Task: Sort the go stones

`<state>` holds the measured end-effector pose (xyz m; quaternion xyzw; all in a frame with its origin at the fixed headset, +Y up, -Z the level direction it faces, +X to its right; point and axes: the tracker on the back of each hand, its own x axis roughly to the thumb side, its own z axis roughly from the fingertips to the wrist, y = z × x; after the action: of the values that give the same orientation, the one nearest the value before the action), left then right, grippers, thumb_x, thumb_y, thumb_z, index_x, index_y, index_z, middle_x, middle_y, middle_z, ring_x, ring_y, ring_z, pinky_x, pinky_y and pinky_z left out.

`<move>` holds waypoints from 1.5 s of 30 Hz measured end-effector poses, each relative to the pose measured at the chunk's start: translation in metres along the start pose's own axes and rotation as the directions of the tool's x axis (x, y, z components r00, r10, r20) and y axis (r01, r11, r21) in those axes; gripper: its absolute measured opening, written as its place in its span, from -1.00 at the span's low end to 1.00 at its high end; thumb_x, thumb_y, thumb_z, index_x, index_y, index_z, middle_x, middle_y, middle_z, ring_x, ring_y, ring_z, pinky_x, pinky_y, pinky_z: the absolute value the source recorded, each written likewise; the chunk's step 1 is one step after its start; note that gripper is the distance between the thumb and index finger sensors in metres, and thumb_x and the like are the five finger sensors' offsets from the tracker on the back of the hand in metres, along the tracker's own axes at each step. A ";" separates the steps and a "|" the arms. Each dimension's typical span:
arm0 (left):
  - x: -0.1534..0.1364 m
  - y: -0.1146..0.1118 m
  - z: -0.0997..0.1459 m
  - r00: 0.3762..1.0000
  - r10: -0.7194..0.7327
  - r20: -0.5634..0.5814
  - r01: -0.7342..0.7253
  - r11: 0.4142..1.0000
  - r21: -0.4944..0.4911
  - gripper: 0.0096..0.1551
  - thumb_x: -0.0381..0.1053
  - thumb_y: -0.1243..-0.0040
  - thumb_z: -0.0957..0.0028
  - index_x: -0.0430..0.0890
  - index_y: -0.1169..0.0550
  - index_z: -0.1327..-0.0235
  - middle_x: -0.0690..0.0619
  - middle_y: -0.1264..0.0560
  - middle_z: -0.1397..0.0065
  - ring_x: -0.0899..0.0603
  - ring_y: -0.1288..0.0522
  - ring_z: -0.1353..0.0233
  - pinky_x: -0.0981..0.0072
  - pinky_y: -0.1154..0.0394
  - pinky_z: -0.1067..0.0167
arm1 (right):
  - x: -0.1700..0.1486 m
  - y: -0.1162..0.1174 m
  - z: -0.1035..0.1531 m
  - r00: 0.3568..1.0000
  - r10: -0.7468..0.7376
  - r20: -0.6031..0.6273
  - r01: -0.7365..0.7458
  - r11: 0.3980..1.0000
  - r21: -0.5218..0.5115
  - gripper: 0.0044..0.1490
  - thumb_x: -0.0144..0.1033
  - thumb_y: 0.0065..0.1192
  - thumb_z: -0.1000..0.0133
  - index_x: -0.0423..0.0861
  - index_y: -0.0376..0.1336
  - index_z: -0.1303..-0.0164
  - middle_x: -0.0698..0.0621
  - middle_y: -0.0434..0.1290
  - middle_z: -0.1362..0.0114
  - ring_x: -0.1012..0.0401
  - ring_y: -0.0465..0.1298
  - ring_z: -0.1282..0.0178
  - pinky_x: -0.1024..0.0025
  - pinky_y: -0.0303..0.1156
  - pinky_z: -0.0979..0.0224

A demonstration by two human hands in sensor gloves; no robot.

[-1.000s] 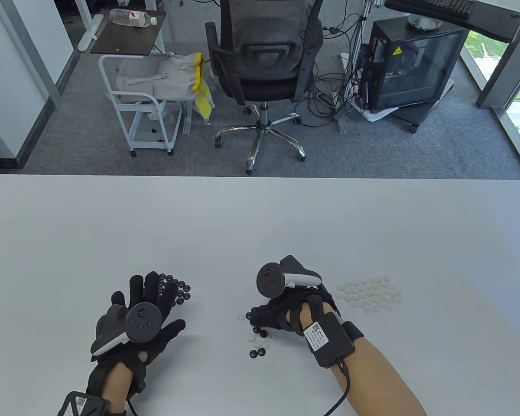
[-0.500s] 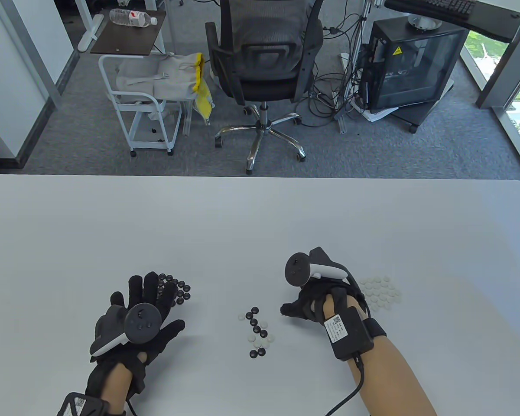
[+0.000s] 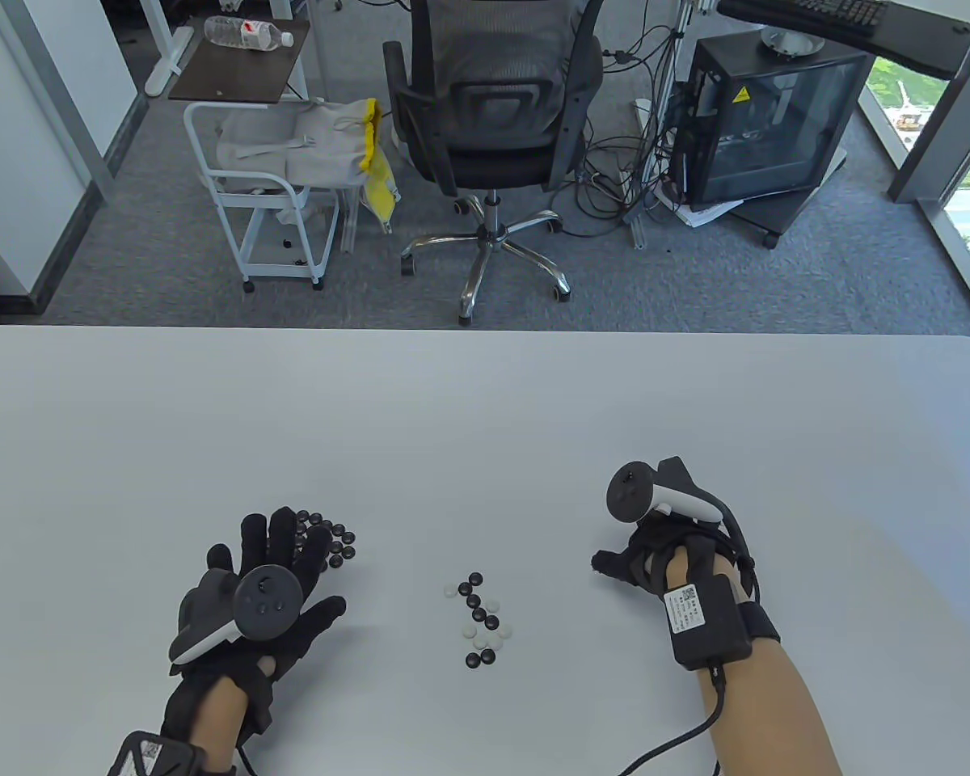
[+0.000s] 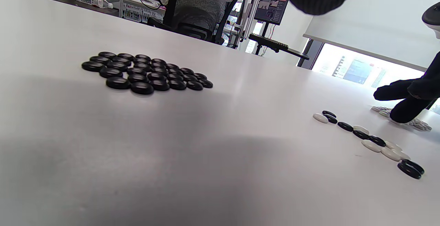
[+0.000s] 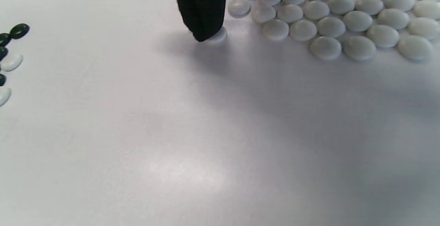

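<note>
A mixed cluster of black and white Go stones [image 3: 479, 618] lies at the table's front centre. A pile of black stones [image 3: 331, 543] lies by the fingertips of my left hand [image 3: 287, 566], which rests flat with fingers spread; the pile shows in the left wrist view [image 4: 144, 73]. My right hand [image 3: 624, 566] is curled over the white pile, which is hidden in the table view. In the right wrist view one finger [image 5: 202, 9] presses a single white stone [image 5: 218, 36] on the table just left of the white pile [image 5: 343, 16].
The white table [image 3: 485, 420] stretches far back. An office chair [image 3: 493, 121], a small cart [image 3: 267, 202] and a black cabinet [image 3: 768, 121] stand on the floor beyond the far edge.
My right hand has moved right from the mixed cluster to the white pile, covering it. The left hand has not moved.
</note>
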<state>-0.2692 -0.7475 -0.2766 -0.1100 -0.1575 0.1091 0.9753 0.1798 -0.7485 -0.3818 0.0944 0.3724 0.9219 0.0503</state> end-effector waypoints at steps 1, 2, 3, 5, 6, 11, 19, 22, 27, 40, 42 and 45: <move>0.000 0.000 0.000 1.000 0.000 -0.001 0.000 1.000 -0.001 -0.01 0.30 0.10 -0.22 -0.07 0.17 -0.72 -0.36 0.49 -0.65 -0.51 0.57 -0.50 -0.69 0.45 -0.16 | -0.002 0.000 0.000 1.000 -0.004 -0.006 0.004 1.000 -0.005 -0.20 0.06 -0.05 -0.29 -0.23 0.39 -0.50 -0.51 -0.26 -0.70 -0.51 -0.40 -0.54 -0.77 -0.33 -0.33; 0.000 0.000 0.000 1.000 0.001 -0.001 -0.001 1.000 -0.001 -0.01 0.30 0.10 -0.22 -0.07 0.17 -0.72 -0.36 0.49 -0.65 -0.51 0.57 -0.50 -0.69 0.45 -0.16 | -0.003 -0.001 0.000 1.000 -0.008 -0.011 0.008 1.000 -0.009 -0.19 0.06 -0.05 -0.28 -0.23 0.38 -0.50 -0.51 -0.26 -0.70 -0.51 -0.40 -0.54 -0.77 -0.34 -0.33; 0.000 0.000 0.000 1.000 0.002 -0.003 -0.002 1.000 -0.003 -0.01 0.30 0.10 -0.22 -0.07 0.17 -0.72 -0.36 0.49 -0.65 -0.51 0.57 -0.50 -0.69 0.45 -0.16 | -0.004 -0.001 -0.001 1.000 -0.015 -0.014 0.015 1.000 -0.009 -0.19 0.06 -0.05 -0.29 -0.25 0.38 -0.50 -0.52 -0.26 -0.70 -0.51 -0.40 -0.54 -0.77 -0.33 -0.33; 0.000 0.000 0.000 1.000 0.003 -0.004 -0.003 1.000 -0.005 -0.01 0.30 0.10 -0.22 -0.07 0.17 -0.72 -0.36 0.49 -0.65 -0.51 0.57 -0.50 -0.69 0.45 -0.16 | -0.005 -0.002 -0.001 1.000 -0.024 -0.017 0.024 1.000 -0.003 -0.18 0.06 -0.05 -0.29 -0.26 0.38 -0.50 -0.51 -0.26 -0.70 -0.51 -0.40 -0.54 -0.77 -0.34 -0.33; 0.000 0.000 0.000 1.000 0.004 -0.005 -0.004 1.000 -0.006 -0.01 0.30 0.10 -0.22 -0.07 0.17 -0.72 -0.36 0.49 -0.65 -0.51 0.57 -0.50 -0.69 0.45 -0.16 | -0.004 -0.003 -0.002 1.000 -0.015 -0.025 0.015 1.000 -0.005 -0.18 0.06 -0.05 -0.29 -0.27 0.38 -0.50 -0.52 -0.26 -0.70 -0.51 -0.40 -0.54 -0.77 -0.34 -0.33; -0.001 0.000 0.000 1.000 0.011 -0.011 -0.011 1.000 -0.008 -0.01 0.30 0.10 -0.22 -0.07 0.17 -0.72 -0.36 0.49 -0.65 -0.51 0.58 -0.50 -0.69 0.45 -0.16 | 0.012 -0.010 0.003 1.000 -0.008 0.028 0.009 1.000 -0.023 -0.17 0.06 -0.06 -0.29 -0.28 0.38 -0.50 -0.52 -0.27 -0.69 -0.51 -0.40 -0.54 -0.77 -0.34 -0.33; -0.001 0.001 0.000 1.000 0.011 -0.013 -0.011 1.000 -0.011 -0.01 0.30 0.10 -0.22 -0.07 0.17 -0.72 -0.36 0.49 -0.65 -0.51 0.58 -0.50 -0.69 0.46 -0.16 | 0.073 -0.009 0.016 0.966 0.093 0.242 -0.090 0.996 -0.024 -0.19 0.07 -0.07 -0.29 -0.25 0.43 -0.45 -0.51 -0.25 -0.70 -0.51 -0.39 -0.54 -0.76 -0.32 -0.33; -0.001 0.001 0.000 1.000 0.010 -0.011 -0.010 1.000 -0.010 -0.01 0.30 0.10 -0.22 -0.07 0.16 -0.72 -0.36 0.49 -0.65 -0.51 0.58 -0.50 -0.69 0.45 -0.16 | 0.092 -0.001 0.017 0.944 0.104 0.312 -0.109 0.994 -0.001 -0.19 0.07 -0.07 -0.29 -0.23 0.42 -0.46 -0.51 -0.25 -0.70 -0.51 -0.39 -0.54 -0.76 -0.32 -0.33; -0.002 0.002 0.000 1.000 0.015 -0.008 -0.015 1.000 -0.003 -0.01 0.30 0.10 -0.22 -0.07 0.16 -0.72 -0.36 0.49 -0.65 -0.51 0.58 -0.50 -0.69 0.45 -0.16 | 0.116 0.016 0.013 0.904 0.097 0.416 -0.124 0.992 0.037 -0.19 0.08 -0.08 -0.29 -0.19 0.32 -0.56 -0.51 -0.31 -0.70 -0.51 -0.42 -0.53 -0.76 -0.33 -0.32; -0.004 0.002 0.001 1.000 0.028 -0.003 -0.028 1.000 0.006 -0.01 0.30 0.10 -0.22 -0.07 0.16 -0.72 -0.36 0.49 -0.65 -0.51 0.57 -0.50 -0.69 0.45 -0.16 | 0.134 0.037 -0.014 0.901 0.116 0.418 -0.167 0.982 0.085 -0.18 0.08 -0.10 -0.29 -0.17 0.21 -0.64 -0.52 -0.39 -0.67 -0.51 -0.46 -0.52 -0.76 -0.36 -0.33; -0.005 0.002 0.002 1.000 0.030 -0.004 -0.030 1.000 0.006 -0.01 0.30 0.10 -0.22 -0.07 0.16 -0.72 -0.36 0.49 -0.65 -0.51 0.57 -0.50 -0.69 0.45 -0.16 | 0.127 0.034 -0.014 0.909 0.113 0.402 -0.158 0.984 0.082 -0.20 0.08 -0.10 -0.28 -0.16 0.23 -0.62 -0.51 -0.37 -0.68 -0.50 -0.45 -0.52 -0.76 -0.35 -0.33; -0.005 0.003 0.002 0.999 0.032 -0.005 -0.032 0.999 0.007 -0.01 0.30 0.10 -0.22 -0.07 0.16 -0.72 -0.36 0.49 -0.65 -0.51 0.58 -0.50 -0.69 0.46 -0.16 | 0.107 0.025 -0.015 0.935 0.115 0.335 -0.148 0.986 0.072 -0.23 0.07 -0.09 -0.29 -0.13 0.29 -0.57 -0.50 -0.32 -0.70 -0.50 -0.43 -0.53 -0.76 -0.35 -0.33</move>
<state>-0.2751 -0.7461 -0.2770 -0.1092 -0.1527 0.1249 0.9742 0.0712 -0.7589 -0.3600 0.2740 0.3956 0.8754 0.0454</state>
